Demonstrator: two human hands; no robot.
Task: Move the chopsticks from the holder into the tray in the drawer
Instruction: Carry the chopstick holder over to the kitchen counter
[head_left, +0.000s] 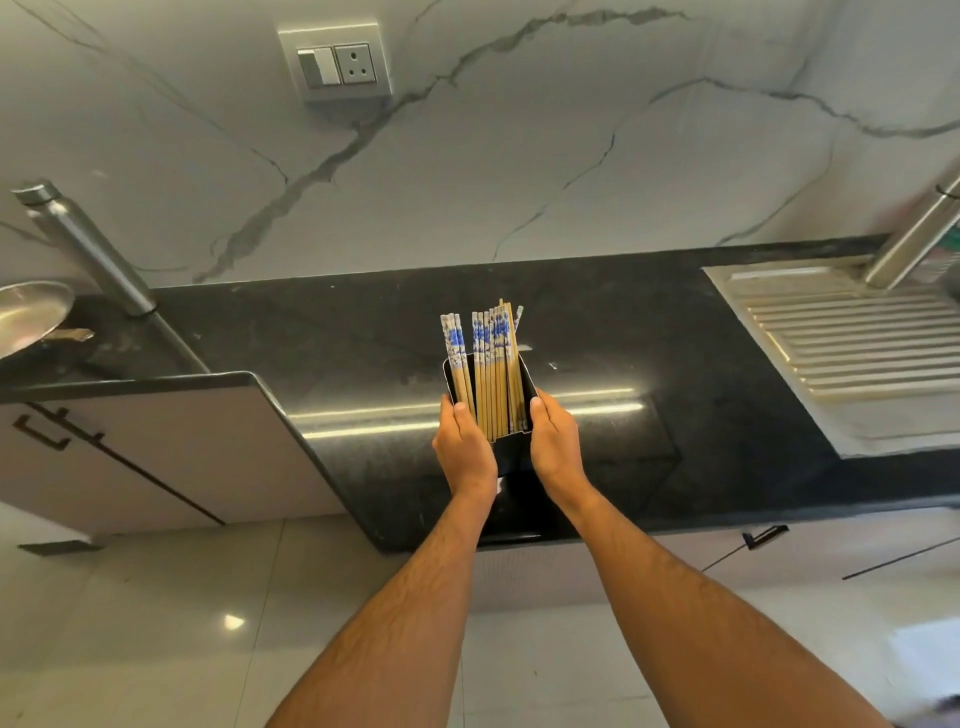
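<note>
A black rectangular holder (511, 454) stands on the dark countertop near its front edge. Several bamboo chopsticks (491, 364) with blue-and-white patterned tops stick up out of it. My left hand (464, 449) grips the holder's left side, thumb on its rim. My right hand (555, 444) grips the right side the same way. No drawer or tray shows in this view.
The black countertop (337, 338) runs left to right under a marble wall. A steel bottle (88, 249) and a metal pan (31, 317) stand at the left. A ribbed steel drainboard (841, 353) lies at the right. Cabinet fronts with handles (763, 535) sit below.
</note>
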